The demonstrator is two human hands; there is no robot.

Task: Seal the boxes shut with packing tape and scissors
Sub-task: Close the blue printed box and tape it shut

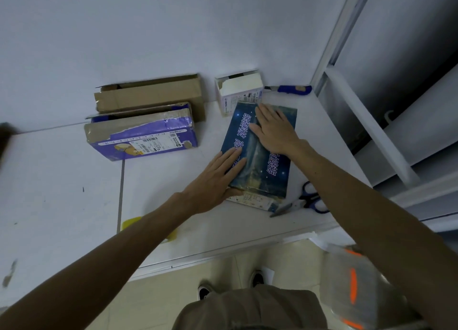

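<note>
A dark blue box (275, 171) with white lettering lies flat on the white table (62, 193), a glossy strip of tape running along its middle. My left hand (215, 180) presses flat on its near left edge, thumb against the side. My right hand (275, 131) lies flat on the top, fingers straight toward the far end. Blue-handled scissors (302, 202) lie on the table just right of the box's near corner. A yellow roll of tape (131, 224) sits partly hidden under my left forearm.
A purple box (146, 133) with torn tape and a brown cardboard box (151, 94) stand at the back left. A small white open box (240, 91) and a blue utility knife (292, 89) sit by the wall. A white metal frame (366, 121) borders the table's right side.
</note>
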